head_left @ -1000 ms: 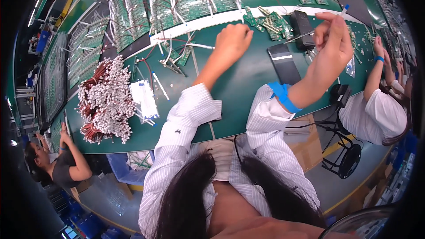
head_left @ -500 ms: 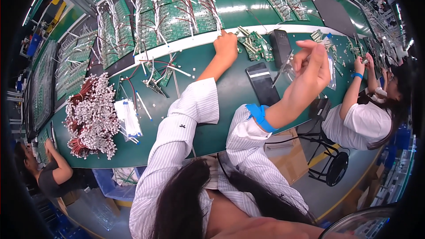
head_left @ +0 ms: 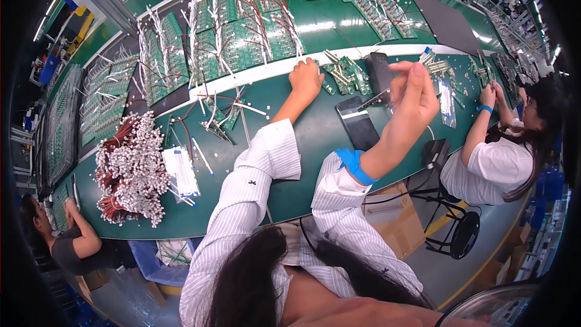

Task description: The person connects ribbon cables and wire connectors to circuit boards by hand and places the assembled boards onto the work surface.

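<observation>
My left hand (head_left: 307,79) rests at the white rail (head_left: 254,74) on the far side of the green bench, fingers curled. What it grips, if anything, is hidden. Just right of it lies a pile of small green circuit boards (head_left: 348,75) with pale connectors. My right hand (head_left: 414,98), with a blue band at the wrist, is raised above the bench and closed on slim metal tweezers (head_left: 376,98). Their tip points left, over the top end of a dark phone (head_left: 357,124). A black box (head_left: 379,72) stands just behind the tweezers.
Wired circuit boards (head_left: 242,33) fill the far shelf. Bundles of white-tipped wires (head_left: 133,169) and a pack of white strips (head_left: 180,171) lie on the left. Loose boards with wires (head_left: 221,118) sit nearer. Co-workers sit at right (head_left: 493,157) and left (head_left: 75,239).
My left hand has dropped slightly off the wires on the shelf toward the bench. The right hand has shifted a little left and down, its tweezers now lying flatter.
</observation>
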The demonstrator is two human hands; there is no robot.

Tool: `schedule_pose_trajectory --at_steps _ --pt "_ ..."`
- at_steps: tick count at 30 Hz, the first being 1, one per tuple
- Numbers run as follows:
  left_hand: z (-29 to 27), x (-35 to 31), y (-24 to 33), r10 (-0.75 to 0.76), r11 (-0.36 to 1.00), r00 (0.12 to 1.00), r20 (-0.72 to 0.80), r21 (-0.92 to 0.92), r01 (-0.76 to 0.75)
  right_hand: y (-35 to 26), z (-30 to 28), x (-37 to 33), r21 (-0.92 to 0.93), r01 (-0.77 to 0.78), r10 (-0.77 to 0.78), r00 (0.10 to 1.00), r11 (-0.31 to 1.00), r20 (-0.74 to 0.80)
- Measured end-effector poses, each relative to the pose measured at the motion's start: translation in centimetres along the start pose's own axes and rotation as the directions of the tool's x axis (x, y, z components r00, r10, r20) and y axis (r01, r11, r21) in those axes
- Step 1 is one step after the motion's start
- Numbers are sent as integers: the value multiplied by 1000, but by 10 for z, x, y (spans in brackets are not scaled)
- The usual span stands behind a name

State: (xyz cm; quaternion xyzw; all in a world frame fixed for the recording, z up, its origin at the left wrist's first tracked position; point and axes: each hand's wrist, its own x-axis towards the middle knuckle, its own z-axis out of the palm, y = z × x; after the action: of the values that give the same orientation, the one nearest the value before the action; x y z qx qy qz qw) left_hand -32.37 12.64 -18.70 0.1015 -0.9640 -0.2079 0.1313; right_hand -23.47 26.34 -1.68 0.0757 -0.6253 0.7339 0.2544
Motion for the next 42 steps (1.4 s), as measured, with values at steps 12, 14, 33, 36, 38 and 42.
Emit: schedule_pose_trajectory --at_steps 12,14,33,36,38,42 --pt "-78 -27 -16 194 681 960 203 -732 17 -3 8 -4 -46 -23 25 999 999 43" --pt "-116 -42 -14 289 262 890 354 -923 282 -7 12 -6 -32 -12 14 999 999 48" --pt "-217 -101 -22 101 -53 995 -17 -999 -12 -26 68 -48 131 -54 -17 871 990 490" --pt "-219 -103 -25 107 -45 993 -51 -998 -46 -24 72 -52 195 -92 -18 867 977 498" --pt "-218 -101 -24 80 -30 993 -85 -996 -83 -23 73 -53 213 -106 -16 864 971 503" --pt "-220 -103 -25 82 -11 994 -79 -997 -78 -22 75 -55 231 -117 -21 854 966 519"
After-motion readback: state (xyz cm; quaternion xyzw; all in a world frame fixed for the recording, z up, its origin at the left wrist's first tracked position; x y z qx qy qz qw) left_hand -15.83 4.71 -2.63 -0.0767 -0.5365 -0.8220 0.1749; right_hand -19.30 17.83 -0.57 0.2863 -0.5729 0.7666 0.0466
